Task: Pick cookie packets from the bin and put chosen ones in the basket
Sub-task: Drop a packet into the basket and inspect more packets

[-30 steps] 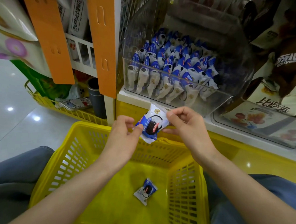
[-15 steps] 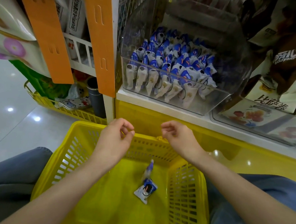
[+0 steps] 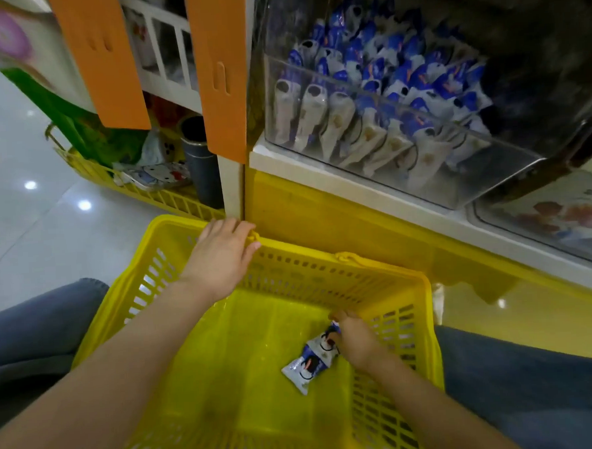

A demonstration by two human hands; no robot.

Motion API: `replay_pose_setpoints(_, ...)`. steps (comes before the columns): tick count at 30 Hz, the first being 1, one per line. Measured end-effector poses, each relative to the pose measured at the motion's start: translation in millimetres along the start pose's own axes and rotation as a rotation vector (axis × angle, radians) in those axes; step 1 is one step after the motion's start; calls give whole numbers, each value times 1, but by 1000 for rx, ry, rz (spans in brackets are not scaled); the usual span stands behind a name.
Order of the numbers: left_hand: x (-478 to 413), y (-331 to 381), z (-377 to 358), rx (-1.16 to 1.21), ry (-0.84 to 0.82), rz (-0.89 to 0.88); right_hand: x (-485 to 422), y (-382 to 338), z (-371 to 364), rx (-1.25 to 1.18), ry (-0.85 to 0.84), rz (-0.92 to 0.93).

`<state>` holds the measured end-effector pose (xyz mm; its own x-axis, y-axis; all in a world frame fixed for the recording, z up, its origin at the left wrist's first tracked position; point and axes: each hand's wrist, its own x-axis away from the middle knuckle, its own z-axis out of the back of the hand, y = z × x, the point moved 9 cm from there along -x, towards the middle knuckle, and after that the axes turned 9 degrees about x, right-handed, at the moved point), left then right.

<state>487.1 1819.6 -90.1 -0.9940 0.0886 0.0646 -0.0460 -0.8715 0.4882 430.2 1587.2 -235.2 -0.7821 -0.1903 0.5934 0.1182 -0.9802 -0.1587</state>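
A clear plastic bin on the shelf holds several blue-and-white cookie packets. Below it stands the yellow basket. Two cookie packets lie on its floor, one flat and another overlapping it at the upper right. My right hand is down inside the basket, its fingers curled round the top end of that upper packet. My left hand lies on the basket's far rim, fingers curled over the edge.
An orange shelf divider and a dark cylinder stand left of the bin. Another yellow basket with goods sits on the tiled floor at left. A second clear bin is at right. My knees flank the basket.
The packet I held between both hands dropped into the basket. My right hand went down onto it and my left hand moved onto the far rim. The view tilted down.
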Motion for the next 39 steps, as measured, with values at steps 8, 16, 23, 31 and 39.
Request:
replay_pose_setpoints(8, -15, -10, -14, -11, 93, -16, -28, 42, -59, -188, -72, -255)
replay_pose_setpoints(16, -14, -8, -16, -47, 140, -3, -34, 42, -73, -208, -96, -331)
replay_pose_setpoints(23, -8, 4, -17, 1, 84, 36, -23, 8, -18, -447, 21, -166)
replay_pose_setpoints(31, 27, 59, -24, 264, -12, 68, 30, -59, 95, -547, 183, 104)
replay_pose_setpoints(39, 48, 95, -3, 941, -116, 186, 108, -90, 185, -374, 260, 315)
